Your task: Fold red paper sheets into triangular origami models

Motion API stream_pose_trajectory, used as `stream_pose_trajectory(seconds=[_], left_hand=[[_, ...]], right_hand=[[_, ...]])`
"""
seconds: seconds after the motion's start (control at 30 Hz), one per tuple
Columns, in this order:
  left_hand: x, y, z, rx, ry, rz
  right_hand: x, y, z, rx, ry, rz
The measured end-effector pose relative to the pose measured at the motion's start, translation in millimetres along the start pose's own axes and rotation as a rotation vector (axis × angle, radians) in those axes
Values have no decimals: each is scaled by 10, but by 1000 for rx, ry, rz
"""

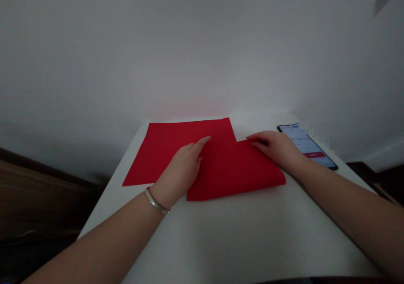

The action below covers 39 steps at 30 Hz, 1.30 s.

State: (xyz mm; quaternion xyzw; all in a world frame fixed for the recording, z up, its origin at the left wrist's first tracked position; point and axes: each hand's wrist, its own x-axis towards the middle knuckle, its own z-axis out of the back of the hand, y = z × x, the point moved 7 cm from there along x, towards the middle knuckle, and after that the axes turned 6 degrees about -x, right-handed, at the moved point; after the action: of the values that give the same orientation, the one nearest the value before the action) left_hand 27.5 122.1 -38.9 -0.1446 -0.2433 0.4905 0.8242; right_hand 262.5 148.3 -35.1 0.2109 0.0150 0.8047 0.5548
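A red sheet of paper (176,143) lies on a white table (240,233), its right part folded over into a flap (236,170). My left hand (183,168) lies flat on the sheet at the flap's left edge, fingers stretched out, a silver bangle on the wrist. My right hand (276,147) rests on the flap's upper right corner, fingers extended and pressing down. Neither hand grips anything.
A phone (307,145) with a lit screen lies on the table just right of my right hand. A pale wall stands directly behind the table. Dark floor shows to the left and right of the table.
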Motion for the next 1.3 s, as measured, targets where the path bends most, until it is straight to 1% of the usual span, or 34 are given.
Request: stream_pose_trajectory(seconds=[0.1,0.23,0.3,0.37,0.47,0.5,0.57,0.67,0.77,0.9,1.0,1.13,1.2,1.3], left_hand=[[4,-7,-25,49,28,-18],[-20,-42,-49,196,64,-51],[-31,-84,-24,270,31,-85],[-41,-147,22,335,-32,-134],[-54,-231,43,400,-77,-220],[-55,-244,25,410,-62,-246],[-53,-249,-40,406,7,-294],[-43,-221,-124,346,102,-308],[-34,-212,-127,286,112,-254],[-70,-291,-132,267,147,-238],[-97,-335,-139,286,167,-236],[-99,-344,-151,300,196,-217],[-89,-343,-154,311,212,-208],[-72,-333,-157,325,239,-196]], right_hand=[[6,5,-16,-26,21,24],[8,-4,-27,-18,28,24],[12,-23,-32,-3,24,18],[19,-42,-35,14,7,30],[35,-59,-62,43,-6,86],[40,-66,-80,52,0,103],[50,-83,-114,59,14,121],[64,-94,-136,37,24,124],[85,-69,-119,-24,30,140],[108,-6,-81,-149,56,203],[75,93,-67,-188,104,283],[-53,369,-43,-119,207,394],[-124,522,-35,-103,272,409],[-211,711,-22,-103,332,400]])
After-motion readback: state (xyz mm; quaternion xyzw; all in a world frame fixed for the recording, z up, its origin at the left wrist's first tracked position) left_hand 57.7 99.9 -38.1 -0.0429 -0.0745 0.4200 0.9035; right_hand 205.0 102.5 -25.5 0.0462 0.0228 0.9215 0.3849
